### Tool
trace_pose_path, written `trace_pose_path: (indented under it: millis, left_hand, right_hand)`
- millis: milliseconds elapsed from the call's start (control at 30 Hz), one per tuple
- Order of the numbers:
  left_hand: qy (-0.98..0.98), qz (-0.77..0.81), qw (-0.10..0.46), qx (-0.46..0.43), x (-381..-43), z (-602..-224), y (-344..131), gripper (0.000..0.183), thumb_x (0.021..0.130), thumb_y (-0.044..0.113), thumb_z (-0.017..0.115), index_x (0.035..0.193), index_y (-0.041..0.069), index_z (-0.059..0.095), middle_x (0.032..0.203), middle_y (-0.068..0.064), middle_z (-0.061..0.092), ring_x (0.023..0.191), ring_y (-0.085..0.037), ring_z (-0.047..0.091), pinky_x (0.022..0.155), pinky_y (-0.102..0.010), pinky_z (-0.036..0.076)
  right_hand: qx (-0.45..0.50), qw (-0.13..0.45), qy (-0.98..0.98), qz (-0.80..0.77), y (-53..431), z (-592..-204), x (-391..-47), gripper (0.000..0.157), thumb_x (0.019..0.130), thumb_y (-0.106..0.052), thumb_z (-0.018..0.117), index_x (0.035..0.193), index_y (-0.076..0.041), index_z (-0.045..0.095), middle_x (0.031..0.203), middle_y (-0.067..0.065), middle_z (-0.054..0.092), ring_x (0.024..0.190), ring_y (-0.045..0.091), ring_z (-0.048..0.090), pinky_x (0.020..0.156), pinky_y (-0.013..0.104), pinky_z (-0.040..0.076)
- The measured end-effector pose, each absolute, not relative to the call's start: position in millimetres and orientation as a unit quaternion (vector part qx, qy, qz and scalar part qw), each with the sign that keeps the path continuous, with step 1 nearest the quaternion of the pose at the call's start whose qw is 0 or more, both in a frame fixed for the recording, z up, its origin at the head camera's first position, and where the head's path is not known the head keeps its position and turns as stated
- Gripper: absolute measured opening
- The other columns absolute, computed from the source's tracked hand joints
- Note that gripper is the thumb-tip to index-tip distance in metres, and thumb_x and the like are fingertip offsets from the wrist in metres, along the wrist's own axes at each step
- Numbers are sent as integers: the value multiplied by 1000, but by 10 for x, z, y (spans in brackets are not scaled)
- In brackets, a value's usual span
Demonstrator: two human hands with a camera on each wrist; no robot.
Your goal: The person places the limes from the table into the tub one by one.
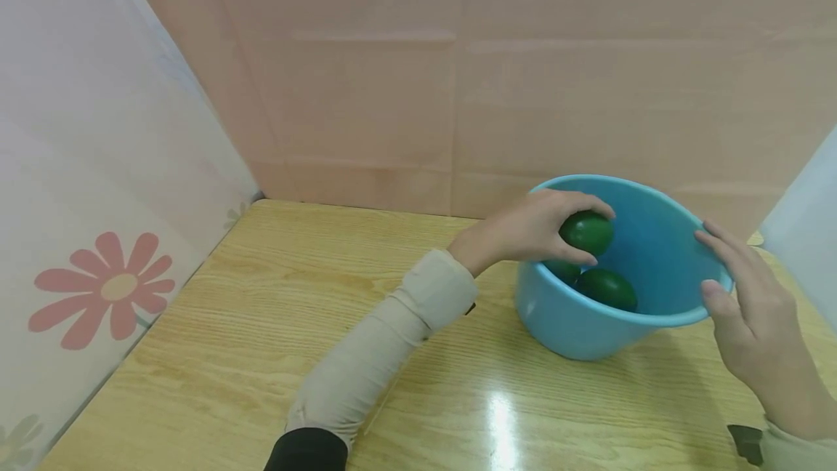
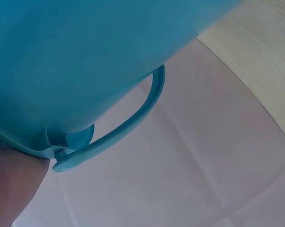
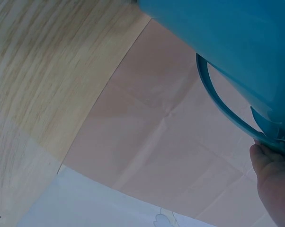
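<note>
In the head view, a light blue bucket (image 1: 575, 329) leans toward the right on the table. My left hand (image 1: 539, 227) reaches over its left rim and holds a glossy dark green avocado (image 1: 586, 232) between thumb and fingers. Two more green avocados lie inside, one in full view (image 1: 608, 289) and the other partly hidden below the hand. On the right, my right hand (image 1: 758, 311) grips the bucket's rim, thumb toward the front and fingers farther back. The right wrist view shows those fingers against the rim by the bucket's blue handle (image 3: 220, 104).
The bucket stands on a pale wooden table (image 1: 261, 325). Behind it rises a creased, peach-coloured backdrop (image 1: 366, 107). A white sheet with a pink flower (image 1: 118, 289) borders the table's left side, and another pale sheet (image 1: 807, 224) borders the right.
</note>
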State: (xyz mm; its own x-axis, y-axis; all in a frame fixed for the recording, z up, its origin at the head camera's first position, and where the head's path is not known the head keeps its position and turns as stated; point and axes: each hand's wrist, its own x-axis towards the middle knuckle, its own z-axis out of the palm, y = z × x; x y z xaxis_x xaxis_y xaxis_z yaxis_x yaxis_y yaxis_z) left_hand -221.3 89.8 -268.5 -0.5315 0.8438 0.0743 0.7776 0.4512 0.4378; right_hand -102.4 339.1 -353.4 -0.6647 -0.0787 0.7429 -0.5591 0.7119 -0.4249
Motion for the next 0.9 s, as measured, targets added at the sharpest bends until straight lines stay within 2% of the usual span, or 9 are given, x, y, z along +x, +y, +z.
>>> trace_pose_path:
  millis: [133, 267, 500, 733, 900]
  left_hand:
    - [863, 187, 106, 458, -2197, -2668, 936, 58, 87, 40, 76, 139, 30, 52, 134, 16, 56, 118, 2, 50, 96, -10, 39]
    - [874, 166, 115, 441, -2181, -2664, 938, 57, 87, 44, 75, 138, 36, 51, 132, 20, 56, 117, 3, 49, 97, -17, 39]
    - [881, 135, 130, 434, -2169, -2664, 938, 55, 86, 46, 75, 137, 39, 52, 129, 24, 57, 115, 4, 49, 97, -24, 39]
    - [883, 111, 134, 436, -2153, -2647, 953, 56, 87, 48, 73, 138, 39, 52, 127, 22, 58, 111, 3, 50, 91, -24, 41]
    - [881, 112, 142, 436, -2142, -2641, 955, 54, 88, 47, 73, 137, 39, 53, 134, 23, 56, 123, 5, 49, 102, -27, 39]
  right_hand:
    - [187, 363, -851, 329, 3406, -3543, -1020, 45, 103, -15, 40, 143, 5, 47, 157, -1, 41, 144, 0, 33, 113, 9, 22]
    - [188, 361, -851, 332, 3396, -3544, -1020, 45, 103, -15, 40, 143, 5, 47, 157, -1, 40, 145, 0, 32, 114, 9, 21]
    - [187, 355, -853, 333, 3356, -3507, -994, 46, 104, -18, 40, 145, 4, 45, 157, 7, 40, 145, 2, 32, 113, 8, 23]
    - [186, 360, -854, 327, 3402, -3535, -1007, 45, 104, -15, 40, 143, 5, 47, 157, -3, 39, 144, -1, 32, 112, 7, 22]
    - [183, 360, -853, 330, 3394, -3529, -994, 44, 103, -14, 40, 143, 5, 48, 157, -3, 40, 144, -2, 33, 111, 6, 22]
